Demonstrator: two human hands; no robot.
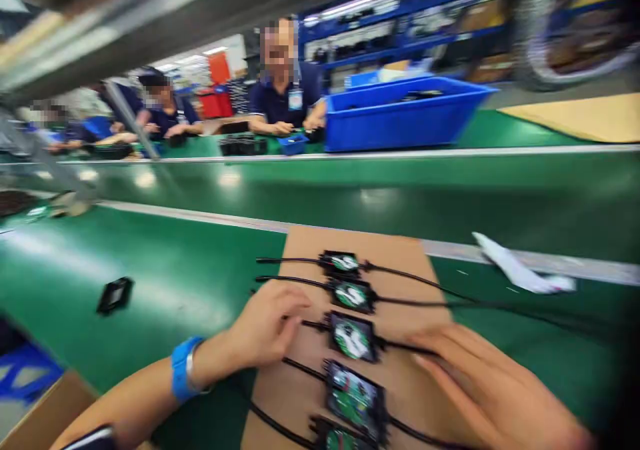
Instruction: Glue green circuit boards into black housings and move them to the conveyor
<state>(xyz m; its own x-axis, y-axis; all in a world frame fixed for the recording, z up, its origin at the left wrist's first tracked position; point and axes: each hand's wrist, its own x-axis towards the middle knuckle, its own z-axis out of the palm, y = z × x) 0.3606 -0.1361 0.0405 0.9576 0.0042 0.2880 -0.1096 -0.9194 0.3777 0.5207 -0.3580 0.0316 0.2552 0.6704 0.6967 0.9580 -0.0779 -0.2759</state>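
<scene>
Several black cased circuit boards with cables out of both ends lie in a row across a brown cardboard sheet [306,247]. The third case from the far end [353,337] shows a green board with white stuff on it. My left hand [273,323], with a blue wristband [185,369], has its thumb and fingers closed around this case's left cable [315,326]. My right hand [470,367] holds the right cable [407,347] between long, fairly straight fingers and thumb. Nearer me lie a fourth case [356,397] with a bare green board and another case [343,439], cut off by the frame.
A loose black case [115,295] lies on the green table [165,257] to the left. White crumpled paper [520,267] rests at the right table edge. Across the gap, co-workers sit behind a bench with a blue bin [400,120]. A metal beam [150,30] crosses overhead.
</scene>
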